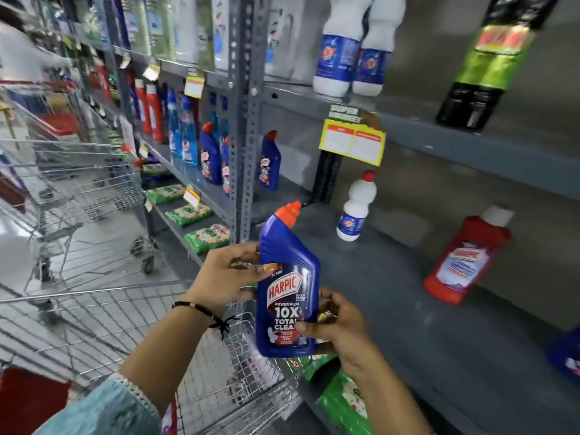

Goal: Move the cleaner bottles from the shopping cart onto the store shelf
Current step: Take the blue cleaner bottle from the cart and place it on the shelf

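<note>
The blue plastic Harpic cleaner bottle with the angled orange cap (287, 287) is held upright in the air, above the near corner of the wire-mesh shopping cart (125, 312) and just in front of the grey metal shelf board (392, 293). It does not touch the shelf.

The left hand (226, 277) is closed on the bottle's upper body, thumb across the front above the label. The right hand (339, 324) is closed on the lower body, fingertips over the label's right edge. This two-point hold keeps the label facing the wearer and the bottle vertical, which probably suits a base-down placement with the front outward.

Stock already on the shelf board indicates the intended arrangement: a white plastic bottle with a red cap (356, 208) and a red plastic bottle with a white cap (467, 259) stand toward the rear, well apart from each other. A matching blue angled-neck bottle (270, 161) stands at the far left of the same level. The board between the held bottle and these items is bare.

A yellow price tag (353, 141) hangs from the shelf edge above. Green packets (343, 400) lie on the level below, partly under the right hand.

Judged step: carry forward and set down. The overhanging upper shelf edge calls for a low approach.
</note>
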Demonstrator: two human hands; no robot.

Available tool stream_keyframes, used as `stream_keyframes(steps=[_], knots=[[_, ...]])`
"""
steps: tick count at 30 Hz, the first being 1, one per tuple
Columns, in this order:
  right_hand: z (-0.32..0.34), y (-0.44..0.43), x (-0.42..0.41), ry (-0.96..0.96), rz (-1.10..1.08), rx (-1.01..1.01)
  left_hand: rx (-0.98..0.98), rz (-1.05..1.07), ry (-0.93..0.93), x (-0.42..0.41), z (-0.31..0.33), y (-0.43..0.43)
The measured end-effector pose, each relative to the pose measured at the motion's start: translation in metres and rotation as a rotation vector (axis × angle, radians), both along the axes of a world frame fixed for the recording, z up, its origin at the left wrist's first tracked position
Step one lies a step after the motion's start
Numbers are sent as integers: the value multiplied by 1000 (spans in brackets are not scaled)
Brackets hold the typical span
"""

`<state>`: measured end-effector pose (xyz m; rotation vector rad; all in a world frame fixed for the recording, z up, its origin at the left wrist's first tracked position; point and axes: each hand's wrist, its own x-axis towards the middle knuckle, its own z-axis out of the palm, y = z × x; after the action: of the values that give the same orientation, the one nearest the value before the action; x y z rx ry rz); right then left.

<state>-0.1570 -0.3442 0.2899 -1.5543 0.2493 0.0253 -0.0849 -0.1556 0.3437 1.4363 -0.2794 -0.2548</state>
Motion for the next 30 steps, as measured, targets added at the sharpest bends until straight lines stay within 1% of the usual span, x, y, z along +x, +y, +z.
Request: stream_keyframes(steps=[4,7,10,14,19,24,27,30], knots=[[-10,-37,-29,-69,-210,-15,-6,-90,-73,-12,-9,-52],[-13,-77,-62,-169,-394,-79,8,-219,-152,-26,-13,-109],[-18,-120,-97,-224,-555,-147,-1,-355,-202,-43,-13,-168],[-31,-179,-150,-219,-750,-266,0,-507,-239,-79,-19,-245],[-47,-229,-209,-151,-937,-411,63,-621,-295,-120,-36,-322],[-57,-252,-237,-61,-1002,-481,117,-661,-362,-148,-50,-365],[-64,-258,-243,-42,-1016,-493,126,-659,-356,-154,-54,-373],[-62,-258,-244,-34,-1000,-493,130,-640,-393,-159,-54,-374]])
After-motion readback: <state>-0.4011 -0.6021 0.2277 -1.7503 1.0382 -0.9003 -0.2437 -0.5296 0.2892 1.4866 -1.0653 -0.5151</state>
